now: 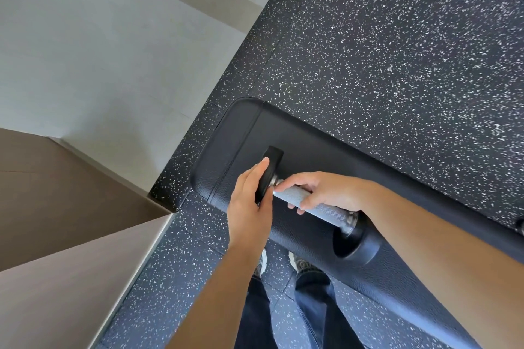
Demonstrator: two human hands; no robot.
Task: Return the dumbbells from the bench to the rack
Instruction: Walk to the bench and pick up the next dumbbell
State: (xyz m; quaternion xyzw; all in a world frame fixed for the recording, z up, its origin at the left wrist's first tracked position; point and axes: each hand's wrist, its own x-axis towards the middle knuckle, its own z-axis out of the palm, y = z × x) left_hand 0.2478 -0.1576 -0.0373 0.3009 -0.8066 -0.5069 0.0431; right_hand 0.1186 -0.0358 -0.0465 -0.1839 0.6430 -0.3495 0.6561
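I stand at the near long edge of the bench, and one dumbbell (309,201) lies on its black padded tabletop (226,156), close to the rounded end of the pad. The dumbbell's long axis runs diagonally in view — from the upper left, toward the pad's end, to the lower right, toward me and the near edge. It lies roughly level on the pad.

My right hand (326,191) is wrapped over the knurled steel handle (320,208) from above, fingers curled around the bar, grasping it near the far end. My left hand (251,198) is not clenched; its fingers are extended and laid flat against the outer face of the far head (269,170), a black disc seen edge-on. The near head (360,244) — a black rounded weight — sits at the near edge of the pad, just under my right forearm.

Below the bench edge, my shoes (300,261) and dark trousers (314,297) show against the black speckled rubber floor (397,37). That floor meets a pale tiled floor (99,51) to the left.
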